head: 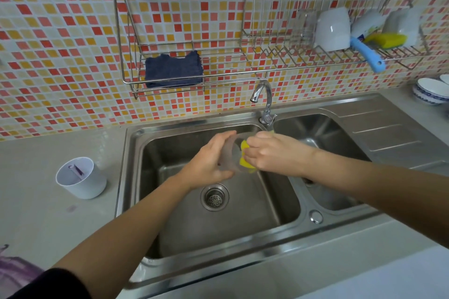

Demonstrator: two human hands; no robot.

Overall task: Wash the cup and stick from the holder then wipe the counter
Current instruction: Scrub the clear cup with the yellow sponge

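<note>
Over the left sink basin (pixel 170 213) my left hand (pixel 209 162) grips a clear cup (pixel 230 153), tilted on its side with its mouth toward the right. My right hand (pixel 269 153) holds a yellow sponge (pixel 245 156) pushed into the cup's mouth. On the counter at the left stands a white round holder (pixel 82 184) with a purple stick (pixel 76 170) inside it. A folded dark blue cloth (pixel 173 69) lies in the wire wall rack (pixel 126 31).
The chrome tap (pixel 264 102) rises behind the hands; no water shows. A second basin (pixel 325 133) and drainboard lie to the right. The right rack holds a white mug (pixel 332 29), a blue-handled brush (pixel 366 53) and a yellow sponge. Patterned bowls (pixel 431 91) sit at far right.
</note>
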